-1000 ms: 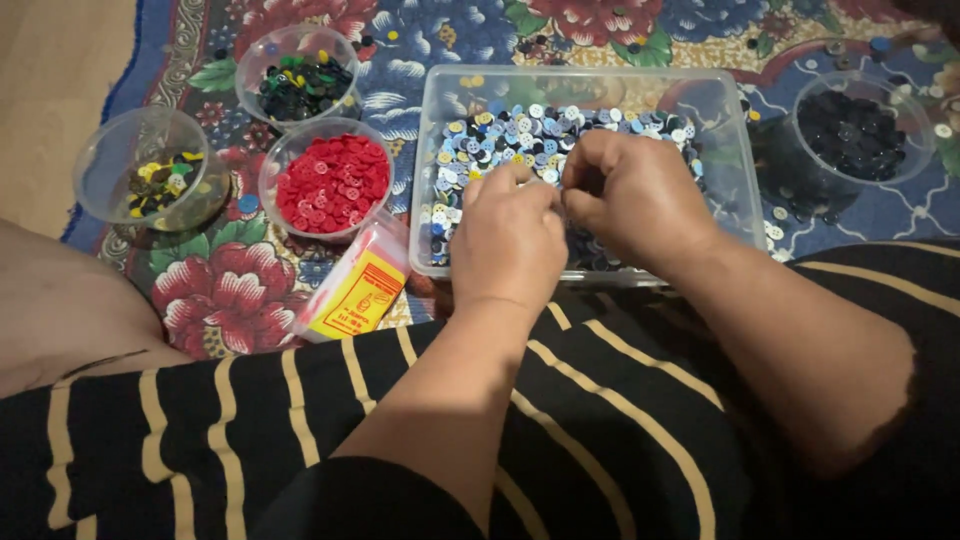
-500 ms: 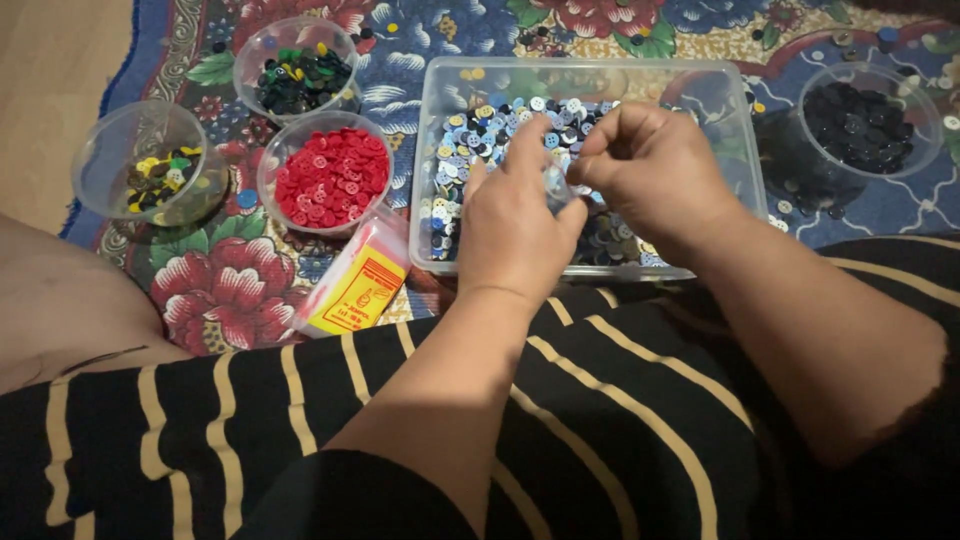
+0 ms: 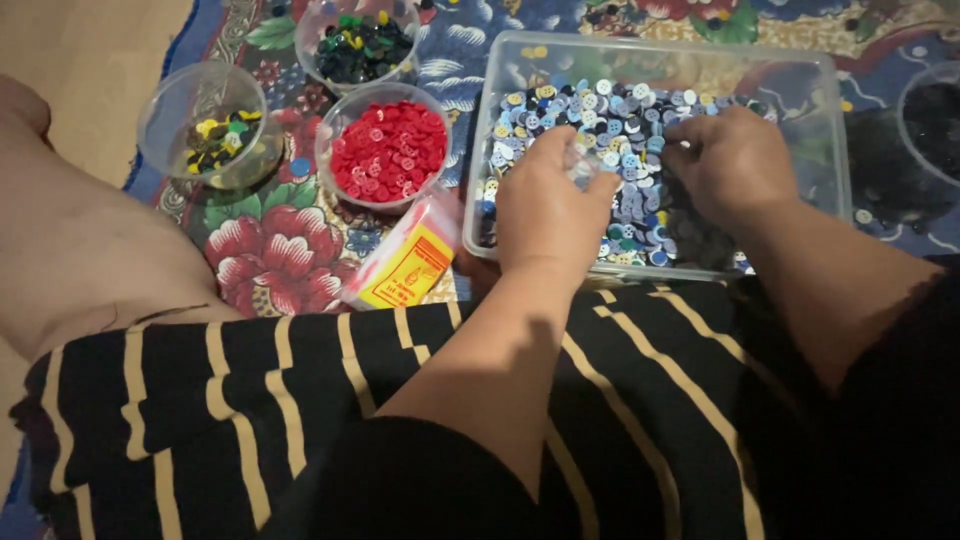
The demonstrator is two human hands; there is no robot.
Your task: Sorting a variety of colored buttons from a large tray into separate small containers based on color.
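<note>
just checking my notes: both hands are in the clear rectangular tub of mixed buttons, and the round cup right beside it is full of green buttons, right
Not quite. Both the left hand and the right hand are in the clear rectangular tub of mixed buttons, but the round cup right beside it is full of red buttons, not green. The head view shows this.

A clear rectangular plastic tub (image 3: 830,110) sits on the flowered mat, close against the person's lap. It holds a loose heap of small round buttons (image 3: 625,120), mostly pale blue, white and dark blue with a few yellow ones, spread across its floor.
</note>
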